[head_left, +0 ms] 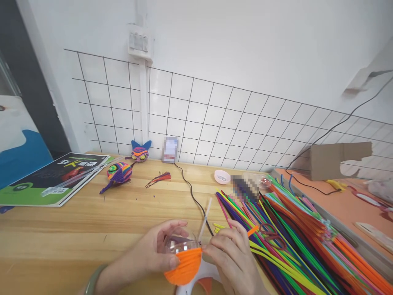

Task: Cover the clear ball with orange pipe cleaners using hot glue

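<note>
My left hand (162, 250) is closed round a clear plastic ball (184, 245) whose lower part is covered with rows of orange pipe cleaner (184, 268). Fingers pinched, my right hand (230, 254) meets the ball's right edge. An orange pipe cleaner end (253, 230) pokes out beyond its knuckles; the stretch inside the hand is hidden. Under the hands is a white tool with an orange part, which looks like a glue gun (201, 275), partly covered. A translucent stick (205, 219) rises behind the ball.
Many coloured pipe cleaners (294, 241) spread at right, with red-handled scissors (272, 237) among them. A pink dish (222, 177) stands behind. Two wrapped, big-eyed figures (119, 173) sit back left near a book (52, 180). A black cable (192, 190) crosses the table. Cardboard (327, 162) leans far right.
</note>
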Demonstrator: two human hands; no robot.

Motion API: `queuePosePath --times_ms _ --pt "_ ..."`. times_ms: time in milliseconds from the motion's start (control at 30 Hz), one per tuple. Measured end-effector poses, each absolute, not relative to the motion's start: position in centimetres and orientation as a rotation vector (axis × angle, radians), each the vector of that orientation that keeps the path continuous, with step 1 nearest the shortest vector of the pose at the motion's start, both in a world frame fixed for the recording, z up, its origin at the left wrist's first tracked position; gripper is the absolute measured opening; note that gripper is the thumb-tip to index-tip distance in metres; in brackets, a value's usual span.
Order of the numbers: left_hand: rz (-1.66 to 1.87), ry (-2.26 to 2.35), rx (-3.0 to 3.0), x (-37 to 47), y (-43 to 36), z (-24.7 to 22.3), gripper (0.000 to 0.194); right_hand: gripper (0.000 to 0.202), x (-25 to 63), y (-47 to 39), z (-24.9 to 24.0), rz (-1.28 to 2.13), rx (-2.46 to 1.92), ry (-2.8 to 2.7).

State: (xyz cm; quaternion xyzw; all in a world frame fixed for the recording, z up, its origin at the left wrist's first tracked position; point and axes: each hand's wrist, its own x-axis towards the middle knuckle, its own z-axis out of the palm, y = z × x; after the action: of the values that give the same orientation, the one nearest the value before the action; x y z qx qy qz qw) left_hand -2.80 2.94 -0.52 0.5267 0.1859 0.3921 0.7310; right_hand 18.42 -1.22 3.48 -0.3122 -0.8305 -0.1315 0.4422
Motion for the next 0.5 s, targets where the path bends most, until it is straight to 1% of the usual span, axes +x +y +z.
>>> queuePosePath --times_ms 167,367,500 --pt "0.844 0.42 1.144 -3.06 2.97 -0.99 0.067 0.025 18.49 -1.14 3.7 -0.325 -0.782 -2.083" --pt "0.826 0.381 1.127 -2.99 2.81 -0.65 0.066 0.02 18.6 -0.89 3.63 -0.355 -0.727 -2.138" --pt "0.825 0.394 1.126 -2.91 2.67 -0.15 0.065 0.03 18.34 -0.91 3.7 -0.336 -0.707 -2.119"
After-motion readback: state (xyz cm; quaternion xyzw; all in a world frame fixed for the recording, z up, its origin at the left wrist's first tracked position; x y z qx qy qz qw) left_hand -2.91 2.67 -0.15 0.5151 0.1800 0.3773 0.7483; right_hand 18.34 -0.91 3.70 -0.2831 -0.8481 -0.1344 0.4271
